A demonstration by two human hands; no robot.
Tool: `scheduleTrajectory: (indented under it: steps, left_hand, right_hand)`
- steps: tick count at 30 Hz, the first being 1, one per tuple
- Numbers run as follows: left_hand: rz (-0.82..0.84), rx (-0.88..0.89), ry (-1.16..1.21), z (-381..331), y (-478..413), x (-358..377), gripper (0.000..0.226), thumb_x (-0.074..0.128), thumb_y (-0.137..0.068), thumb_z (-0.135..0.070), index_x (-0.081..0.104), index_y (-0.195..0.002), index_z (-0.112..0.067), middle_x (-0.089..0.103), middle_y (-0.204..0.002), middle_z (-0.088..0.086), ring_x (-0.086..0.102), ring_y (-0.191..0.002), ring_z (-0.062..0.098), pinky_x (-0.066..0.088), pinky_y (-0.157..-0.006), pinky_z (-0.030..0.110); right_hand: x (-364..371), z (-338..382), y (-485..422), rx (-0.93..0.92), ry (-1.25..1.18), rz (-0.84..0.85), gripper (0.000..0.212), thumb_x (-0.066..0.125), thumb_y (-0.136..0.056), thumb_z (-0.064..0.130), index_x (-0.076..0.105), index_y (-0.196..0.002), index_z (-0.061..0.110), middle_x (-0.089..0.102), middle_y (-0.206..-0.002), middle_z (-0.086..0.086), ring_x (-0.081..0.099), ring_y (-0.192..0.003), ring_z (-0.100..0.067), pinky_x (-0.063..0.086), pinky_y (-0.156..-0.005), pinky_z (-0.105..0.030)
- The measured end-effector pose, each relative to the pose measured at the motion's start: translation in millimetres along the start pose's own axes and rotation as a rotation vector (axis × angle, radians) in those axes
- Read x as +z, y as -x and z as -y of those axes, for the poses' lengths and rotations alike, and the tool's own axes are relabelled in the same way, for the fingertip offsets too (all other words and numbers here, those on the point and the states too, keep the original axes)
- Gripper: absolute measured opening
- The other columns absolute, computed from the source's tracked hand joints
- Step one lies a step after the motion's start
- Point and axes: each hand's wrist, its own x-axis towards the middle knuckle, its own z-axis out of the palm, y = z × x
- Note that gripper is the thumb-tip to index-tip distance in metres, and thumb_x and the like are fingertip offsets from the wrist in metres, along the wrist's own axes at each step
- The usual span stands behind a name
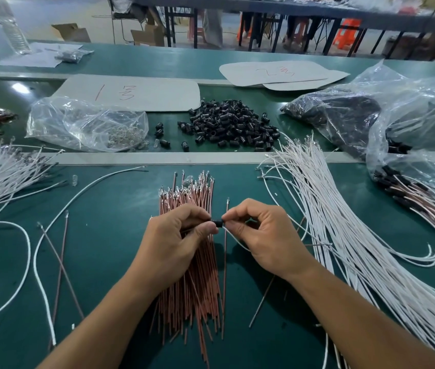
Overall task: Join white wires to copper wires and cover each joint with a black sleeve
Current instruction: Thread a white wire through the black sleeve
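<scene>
Pinching a short black tubular plastic sleeve [217, 224] at its left end, the left hand [181, 241] meets the right hand [264, 235] above the middle of the green tabletop [104, 262], nearer its front edge than its far one. The sleeve's long axis runs left to right, straight between the two sets of fingertips, so both hands are equally near. The right thumb and forefinger nip a thin white insulated wire [237, 242] just where it enters the sleeve's right mouth. From there the wire trails toward the right edge. What goes in from the left is hidden by the left hand's curled fingers; probably a copper wire, though I cannot tell. The sleeve looks dark, stubby and plain, and appears to sit over the joint or close to it.

Directly beneath lies a flat bundle of thin copper-coloured wires [197, 288], pointing at the far edge. A heap of loose black sleeves [227, 123] sits toward that edge. A fanned sheaf of white wires [344, 235] lies on the right.
</scene>
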Motion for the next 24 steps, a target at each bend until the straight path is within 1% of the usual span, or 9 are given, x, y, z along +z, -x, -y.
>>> scheduleTrajectory:
  steps: [2,5,9,11,13,15,18,21,24]
  left_hand:
    - [-0.011,0.012,-0.010,1,0,-1,0.012,0.074,-0.086,-0.016,0.069,-0.094,-0.024,0.076,-0.088,-0.010,0.073,-0.086,0.005,0.055,-0.073,0.017]
    - [-0.015,0.038,-0.060,1,0,-1,0.017,0.076,-0.086,-0.013,0.069,-0.094,-0.026,0.074,-0.089,-0.009,0.073,-0.088,0.011,0.058,-0.080,0.026]
    - [-0.007,0.045,-0.062,-2,1,-3,0.021,0.078,-0.084,-0.009,0.068,-0.093,-0.025,0.074,-0.090,-0.006,0.072,-0.091,0.016,0.059,-0.084,0.038]
    - [0.009,0.059,-0.064,-3,1,-4,0.022,0.079,-0.083,-0.010,0.068,-0.092,-0.026,0.074,-0.090,-0.007,0.072,-0.090,0.015,0.059,-0.083,0.035]
    - [0.023,0.065,-0.080,-6,2,-4,0.023,0.081,-0.081,-0.013,0.068,-0.090,-0.029,0.073,-0.086,-0.008,0.071,-0.084,0.014,0.058,-0.077,0.029]
    - [0.026,0.061,-0.101,-6,3,-4,0.022,0.082,-0.079,-0.015,0.068,-0.087,-0.029,0.072,-0.083,-0.008,0.069,-0.079,0.014,0.056,-0.072,0.027]
    - [0.007,0.056,-0.118,-7,4,-4,0.019,0.083,-0.078,-0.014,0.069,-0.084,-0.025,0.072,-0.081,-0.008,0.068,-0.075,0.011,0.054,-0.068,0.022]
    - [-0.011,0.051,-0.126,-9,4,-3,0.016,0.082,-0.078,-0.013,0.070,-0.081,-0.023,0.071,-0.080,-0.012,0.068,-0.073,0.008,0.053,-0.066,0.018]
    - [0.013,0.035,-0.139,-12,4,-3,0.015,0.080,-0.080,-0.009,0.072,-0.083,-0.021,0.073,-0.080,-0.013,0.069,-0.073,0.005,0.054,-0.067,0.017]
  right_hand:
    - [0,0,1,0.005,-0.002,-0.004,0.008,0.079,-0.086,0.012,0.077,-0.092,0.018,0.073,-0.083,0.007,0.069,-0.078,-0.011,0.054,-0.076,-0.020]
    - [-4,0,2,0.010,0.009,-0.006,0.018,0.081,-0.084,0.012,0.077,-0.098,0.023,0.074,-0.085,0.011,0.070,-0.081,-0.008,0.057,-0.080,-0.021]
    - [-3,3,1,0.003,0.032,0.055,0.022,0.081,-0.083,0.007,0.077,-0.099,0.022,0.074,-0.083,0.010,0.069,-0.078,-0.002,0.052,-0.077,-0.013]
    - [-3,4,1,0.003,0.040,0.078,0.023,0.082,-0.082,0.007,0.077,-0.100,0.022,0.074,-0.081,0.011,0.067,-0.075,0.000,0.050,-0.075,-0.012]
    - [-7,4,1,-0.006,0.049,0.062,0.026,0.082,-0.082,0.009,0.076,-0.104,0.021,0.074,-0.081,0.011,0.067,-0.075,0.000,0.050,-0.075,-0.012]
    - [-10,5,1,-0.002,0.030,0.050,0.031,0.083,-0.081,0.010,0.074,-0.109,0.020,0.073,-0.084,0.008,0.067,-0.074,-0.002,0.051,-0.074,-0.015]
    - [-11,6,2,-0.016,0.027,0.107,0.033,0.081,-0.084,0.011,0.071,-0.116,0.017,0.072,-0.090,0.007,0.068,-0.079,-0.006,0.054,-0.074,-0.020]
    - [-12,9,2,-0.137,0.140,0.216,0.025,0.077,-0.090,0.016,0.073,-0.115,0.015,0.071,-0.099,0.007,0.067,-0.089,-0.011,0.055,-0.082,-0.026]
    - [-10,10,1,-0.229,0.158,0.185,0.019,0.077,-0.088,0.011,0.077,-0.106,0.007,0.070,-0.095,0.000,0.067,-0.089,-0.013,0.054,-0.083,-0.029]
